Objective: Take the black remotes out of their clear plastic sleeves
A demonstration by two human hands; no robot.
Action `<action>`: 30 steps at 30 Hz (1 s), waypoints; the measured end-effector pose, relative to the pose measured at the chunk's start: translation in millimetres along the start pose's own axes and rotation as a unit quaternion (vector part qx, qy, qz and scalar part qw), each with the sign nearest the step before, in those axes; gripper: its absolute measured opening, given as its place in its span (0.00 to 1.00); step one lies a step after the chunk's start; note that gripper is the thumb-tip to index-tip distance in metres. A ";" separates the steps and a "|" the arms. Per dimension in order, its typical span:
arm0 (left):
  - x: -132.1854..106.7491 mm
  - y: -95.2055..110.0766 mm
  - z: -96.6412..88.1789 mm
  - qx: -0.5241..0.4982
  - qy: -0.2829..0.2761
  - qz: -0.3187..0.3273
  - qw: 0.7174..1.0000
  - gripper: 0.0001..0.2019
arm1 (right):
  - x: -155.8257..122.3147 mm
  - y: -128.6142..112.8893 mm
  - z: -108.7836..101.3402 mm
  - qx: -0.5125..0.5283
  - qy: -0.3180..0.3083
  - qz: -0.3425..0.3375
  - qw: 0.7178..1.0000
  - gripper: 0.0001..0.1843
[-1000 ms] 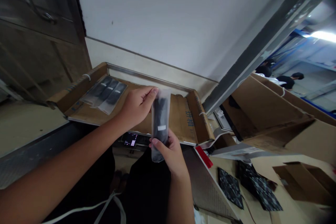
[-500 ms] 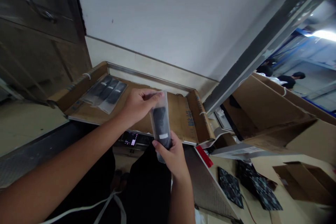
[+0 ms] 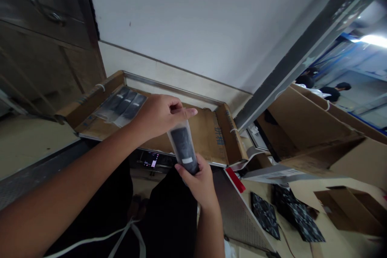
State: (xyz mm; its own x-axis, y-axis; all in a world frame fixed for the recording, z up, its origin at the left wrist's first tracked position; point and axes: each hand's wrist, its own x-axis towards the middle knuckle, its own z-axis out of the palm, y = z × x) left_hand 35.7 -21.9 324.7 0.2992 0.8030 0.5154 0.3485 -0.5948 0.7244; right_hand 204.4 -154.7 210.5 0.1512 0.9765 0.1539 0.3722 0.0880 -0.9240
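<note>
A frosted plastic bag (image 3: 184,145) with a dark, elongated item and a small white label is held over the cardboard-lined tray (image 3: 208,133). My right hand (image 3: 199,177) grips its lower end, thumb across the front. At the upper end, my left hand (image 3: 166,115) is closed in a pinch on the bag's mouth, covering most of that edge. Several similar bagged dark items (image 3: 123,107) lie side by side at the tray's left end, partly behind my left wrist.
Below the tray's front edge is a lit phone screen (image 3: 151,159). A big open cardboard box (image 3: 314,125) stands to the right. Black patterned bags (image 3: 265,213) and another carton (image 3: 352,209) lie on the floor. People (image 3: 332,92) are in the far background.
My left hand has turned and slid over the bag's upper end, hiding more of it. The bag's top leans slightly further left. My right hand keeps its grip almost unmoved.
</note>
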 end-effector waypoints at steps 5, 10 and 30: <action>-1.2 2.3 1.2 0.013 0.001 0.036 0.999 0.21 | 0.7 1.2 1.8 0.017 -0.002 0.001 1.000 0.12; 10.0 15.4 -3.9 0.022 0.015 0.089 0.996 0.20 | 2.3 11.2 6.8 0.058 -0.008 0.027 0.998 0.15; 81.8 -80.2 -45.9 0.014 0.186 -0.200 0.962 0.29 | 143.2 91.7 -46.4 -0.061 0.201 0.083 0.974 0.19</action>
State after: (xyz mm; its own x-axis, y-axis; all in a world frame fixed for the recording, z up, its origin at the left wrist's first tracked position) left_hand -8.5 93.3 329.8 -0.2002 0.9228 0.3292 0.3948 -0.2315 0.8891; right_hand 302.7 -16.0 164.0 0.5563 0.8166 0.1538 0.4141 -0.1120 -0.9033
